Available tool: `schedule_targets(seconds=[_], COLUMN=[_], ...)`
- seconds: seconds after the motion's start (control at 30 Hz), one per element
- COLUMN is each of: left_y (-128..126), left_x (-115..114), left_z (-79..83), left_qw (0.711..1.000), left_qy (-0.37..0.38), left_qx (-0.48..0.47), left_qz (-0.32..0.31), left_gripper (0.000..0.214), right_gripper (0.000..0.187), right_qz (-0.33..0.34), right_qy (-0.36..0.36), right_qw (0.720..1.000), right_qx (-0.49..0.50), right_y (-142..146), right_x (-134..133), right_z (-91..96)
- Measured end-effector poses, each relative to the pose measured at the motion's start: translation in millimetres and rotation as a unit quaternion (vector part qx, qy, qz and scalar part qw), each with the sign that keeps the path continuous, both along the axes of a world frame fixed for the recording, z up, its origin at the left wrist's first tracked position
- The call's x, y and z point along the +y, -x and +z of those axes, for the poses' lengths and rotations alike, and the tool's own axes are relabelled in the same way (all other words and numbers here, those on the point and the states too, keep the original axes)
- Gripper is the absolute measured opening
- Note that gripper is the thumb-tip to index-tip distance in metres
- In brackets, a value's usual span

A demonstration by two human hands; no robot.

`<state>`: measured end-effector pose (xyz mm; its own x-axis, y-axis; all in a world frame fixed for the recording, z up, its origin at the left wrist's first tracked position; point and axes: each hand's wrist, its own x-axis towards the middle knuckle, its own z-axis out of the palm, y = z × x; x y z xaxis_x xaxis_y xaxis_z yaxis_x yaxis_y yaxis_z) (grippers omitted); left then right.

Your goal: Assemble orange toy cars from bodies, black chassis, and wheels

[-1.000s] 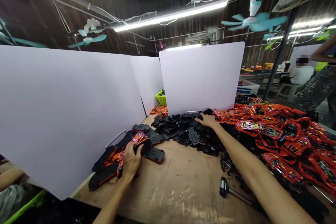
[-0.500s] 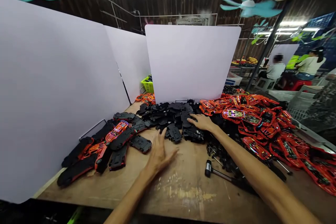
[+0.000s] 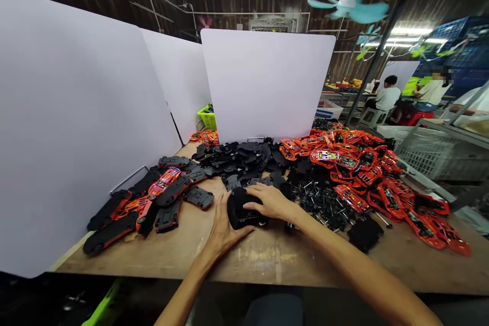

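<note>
Just in front of me is a black toy car chassis [image 3: 238,209], tilted up off the wooden table. My right hand [image 3: 273,205] grips it from the right, with fingers over its top. Along its left side lie the fingers of my left hand [image 3: 222,230], and the left thumb reaches under the near edge, so the part sits between both hands. A pile of similar black chassis [image 3: 240,155] spreads just behind. The far side of the held part and some fingertips are hidden.
Car bodies on black bases [image 3: 168,196] lie at left. Orange car shells [image 3: 359,158] heap at right, beside small wheels on axles [image 3: 321,204]. White panels [image 3: 267,84] stand behind and left. A green basket [image 3: 207,118] is behind them. Two people sit far right.
My right hand has come back from the pile toward me with a black chassis. The left hand has closed in against it. The view has shifted, and the hammer no longer shows clearly.
</note>
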<state>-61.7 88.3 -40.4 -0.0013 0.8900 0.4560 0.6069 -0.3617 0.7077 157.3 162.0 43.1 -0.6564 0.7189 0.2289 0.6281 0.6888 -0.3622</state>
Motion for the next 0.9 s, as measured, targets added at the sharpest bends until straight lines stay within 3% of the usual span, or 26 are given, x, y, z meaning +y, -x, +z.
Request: schedule_targets(seconds=[0.13, 0.23, 0.37, 0.47, 0.53, 0.63, 0.73, 0.83, 0.9], left_y=[-11, -23, -33, -36, -35, -34, -44, -87, -141], left_x=[-16, -25, -29, -25, -21, -21, -29, -23, -7], left_z=[3.1, 12.0, 18.6, 15.5, 10.8, 9.7, 26.6, 57.9, 78.6], left_qw=[0.998, 0.996, 0.997, 0.998, 0.996, 0.992, 0.987, 0.985, 0.987], left_qy=[0.008, 0.025, 0.031, -0.006, -0.031, -0.045, -0.079, -0.131, -0.128], left_qx=[0.051, 0.077, 0.064, 0.055, 0.062, 0.084, 0.116, 0.101, 0.075], left_qz=[0.031, 0.046, 0.030, 0.029, 0.056, 0.084, 0.084, 0.039, -0.058], left_gripper=[0.129, 0.130, 0.113, 0.098, 0.101, 0.104, 0.100, 0.090, 0.070], right_gripper=[0.052, 0.049, 0.049, 0.049, 0.049, 0.053, 0.070, 0.085, 0.090], right_qz=[-0.075, -0.088, -0.076, -0.092, -0.148, -0.299, -0.430, -0.499, -0.520], right_qy=[0.009, 0.029, 0.036, 0.020, -0.015, -0.076, -0.095, -0.082, -0.064], right_qw=[0.997, 0.995, 0.996, 0.994, 0.987, 0.947, 0.894, 0.861, 0.851], right_qx=[0.032, 0.029, 0.032, 0.047, 0.065, 0.085, 0.082, 0.059, 0.037], right_y=[-36, -46, -45, -77, -126, -233, -344, -426, -459], right_x=[21, 32, 20, 7, -5, -36, -76, -104, -113], right_z=[11.2, -0.3, -19.7, -16.8, -9.1, 2.0, 3.0, -6.0, -12.8])
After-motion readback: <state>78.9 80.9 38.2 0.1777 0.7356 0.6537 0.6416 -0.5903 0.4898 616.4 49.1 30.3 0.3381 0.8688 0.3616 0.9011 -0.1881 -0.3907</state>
